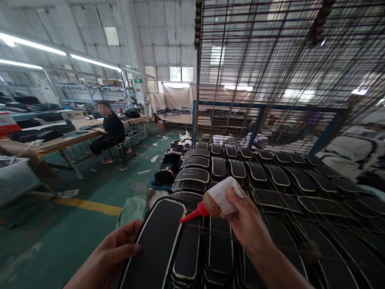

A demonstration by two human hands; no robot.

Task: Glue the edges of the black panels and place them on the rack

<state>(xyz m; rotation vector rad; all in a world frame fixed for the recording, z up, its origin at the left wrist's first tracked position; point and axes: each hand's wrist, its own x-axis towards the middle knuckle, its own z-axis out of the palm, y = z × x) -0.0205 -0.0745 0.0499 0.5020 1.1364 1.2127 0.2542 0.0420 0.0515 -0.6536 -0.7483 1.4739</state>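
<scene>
My left hand (120, 249) grips the left edge of a long black panel (153, 241) with rounded corners, thumb on top and fingers beneath. A pale line runs along the panel's rim. In my right hand (246, 216) is a white squeeze bottle (224, 196) with brown stains and a red pointed nozzle (194, 212). The bottle is tilted, and the nozzle tip is at the panel's upper right edge; whether it touches cannot be seen. Beside the held panel lie similar black panels (221, 245) in stacks, pale-rimmed too.
Rows of black panels (255, 170) spread to the right beneath a raised wire rack (255, 60) on a blue frame. A green sack (132, 210) lies by the floor. Farther left, a person (112, 128) sits at a long worktable (60, 140). Paper scraps litter the green floor (90, 237).
</scene>
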